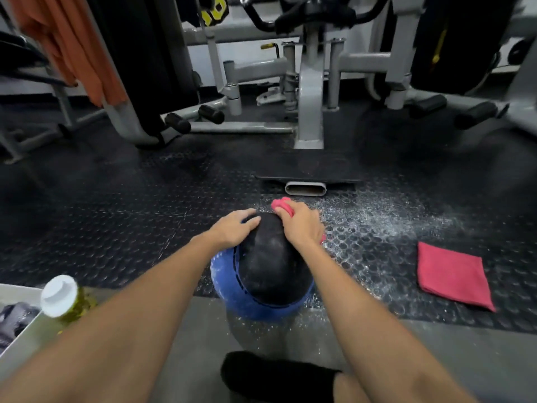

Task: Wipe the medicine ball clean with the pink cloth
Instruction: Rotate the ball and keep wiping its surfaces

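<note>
A black and blue medicine ball (266,274) sits on the floor in front of me, dusted with white powder. My left hand (236,226) lies flat on the ball's far upper left side, fingers spread. My right hand (300,223) is on the ball's far upper right side, closed around a bunched pink cloth (282,205) that sticks out past my fingers. A second pink cloth (452,274) lies folded on the floor to the right of the ball.
White powder is scattered over the studded black rubber mat (116,228) around the ball. A white-capped bottle (62,296) and a white bin (17,324) stand at lower left. Grey gym machine frames (309,112) stand behind. My black-socked foot (273,373) is below the ball.
</note>
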The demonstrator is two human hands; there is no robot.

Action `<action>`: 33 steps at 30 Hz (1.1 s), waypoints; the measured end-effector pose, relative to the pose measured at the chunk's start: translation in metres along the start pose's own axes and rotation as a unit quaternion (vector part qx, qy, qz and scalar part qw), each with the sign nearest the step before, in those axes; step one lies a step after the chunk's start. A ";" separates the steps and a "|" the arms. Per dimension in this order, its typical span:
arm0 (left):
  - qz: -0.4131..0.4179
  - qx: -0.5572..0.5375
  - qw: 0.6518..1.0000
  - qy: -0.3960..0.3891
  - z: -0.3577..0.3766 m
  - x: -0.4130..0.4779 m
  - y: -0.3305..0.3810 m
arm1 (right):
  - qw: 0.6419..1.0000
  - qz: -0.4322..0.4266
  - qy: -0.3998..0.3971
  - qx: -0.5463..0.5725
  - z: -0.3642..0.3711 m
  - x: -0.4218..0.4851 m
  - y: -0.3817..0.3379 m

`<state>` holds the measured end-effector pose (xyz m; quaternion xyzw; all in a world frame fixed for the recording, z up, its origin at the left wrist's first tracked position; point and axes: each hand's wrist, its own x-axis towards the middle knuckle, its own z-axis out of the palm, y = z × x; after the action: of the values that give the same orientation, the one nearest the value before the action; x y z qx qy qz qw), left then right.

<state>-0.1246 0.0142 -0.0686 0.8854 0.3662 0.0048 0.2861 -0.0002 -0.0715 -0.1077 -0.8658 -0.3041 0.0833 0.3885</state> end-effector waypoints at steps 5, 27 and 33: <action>-0.020 -0.041 0.990 0.131 0.028 0.024 -0.006 | 0.999 -0.005 -0.006 0.035 0.014 0.033 0.008; -0.039 -0.127 0.989 0.071 0.031 0.077 0.002 | 0.996 -0.060 0.039 0.060 -0.019 0.025 0.034; -0.027 -0.114 0.993 0.028 0.030 0.090 0.009 | 0.951 -0.235 0.192 0.054 0.014 -0.072 0.046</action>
<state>-0.0466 0.0525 -0.1077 0.8363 0.3951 0.0635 0.3748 -0.0422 -0.1290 -0.1566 -0.7468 -0.4140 -0.1617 0.4947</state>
